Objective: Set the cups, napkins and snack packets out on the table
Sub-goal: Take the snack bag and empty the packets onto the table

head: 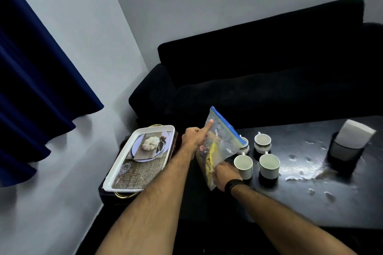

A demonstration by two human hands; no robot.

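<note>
Bare forearms reach in from the bottom of the frame toward the dark glossy table [310,192]. Nearest, the right hand [224,174], a black band at its wrist, grips the lower end of a clear zip-top plastic bag with a blue seal strip [219,143], fingers curled onto the film. The bag, holding yellow snack packets [210,161], stands tilted above the table's left end, its long axis running from lower centre up toward the seal. Farther up, the left hand [193,137] holds the bag's upper left side, index finger stretched straight along the film toward the seal. The opening lies beyond that fingertip, so the left hand seems better placed to open it. Just right of the bag stand four white ceramic cups [267,164]. Farther right, white napkins sit in a black holder [344,151]. Left of centre lies a white printed tray [124,163].
</note>
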